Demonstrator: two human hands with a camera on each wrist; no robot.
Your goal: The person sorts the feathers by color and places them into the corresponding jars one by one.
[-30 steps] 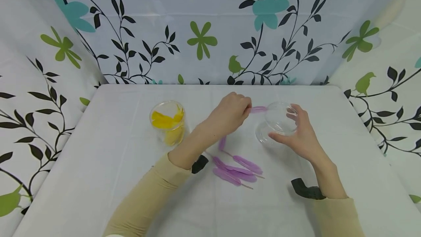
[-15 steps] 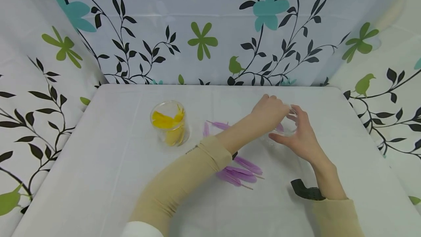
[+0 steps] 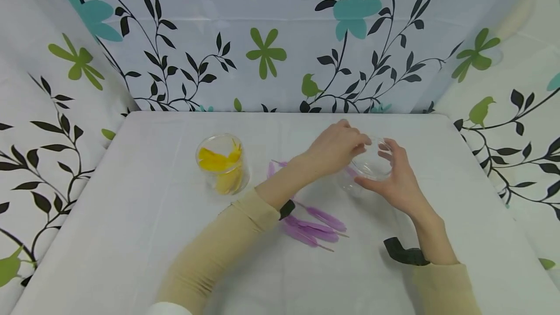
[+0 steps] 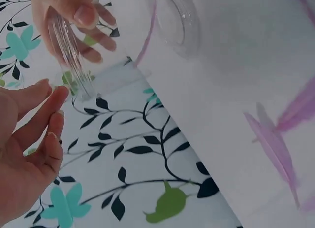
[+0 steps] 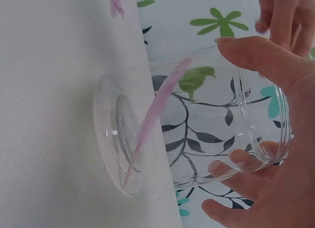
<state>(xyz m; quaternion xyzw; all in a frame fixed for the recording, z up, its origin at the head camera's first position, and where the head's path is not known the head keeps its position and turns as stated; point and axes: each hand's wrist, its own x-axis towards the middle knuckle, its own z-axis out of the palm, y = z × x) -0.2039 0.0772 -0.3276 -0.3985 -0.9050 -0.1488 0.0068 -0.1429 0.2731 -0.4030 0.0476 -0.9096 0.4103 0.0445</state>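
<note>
My right hand (image 3: 397, 179) grips a clear glass jar (image 3: 369, 162) near its rim, thumb and fingers on opposite sides. A single purple feather (image 5: 160, 105) leans inside this jar, its pale quill at the bottom, as the right wrist view shows. Just left of the rim hovers my left hand (image 3: 334, 149), fingers loosely bent and nothing held between them. The left wrist view shows the left fingertips (image 4: 59, 92) apart from the glass. Several more purple feathers (image 3: 312, 231) lie on the table below the left forearm, some partly hidden by it.
A second clear glass jar (image 3: 246, 174) stands to the left with yellow feathers (image 3: 214, 161) inside. The white table (image 3: 131, 237) ends at a patterned curtain (image 3: 280, 8) behind. Dark wrist straps (image 3: 404, 253) show on both arms.
My left hand carried a purple feather right to the jar, let it go inside, and has drawn back a little to the left. The right hand keeps holding the jar in place.
</note>
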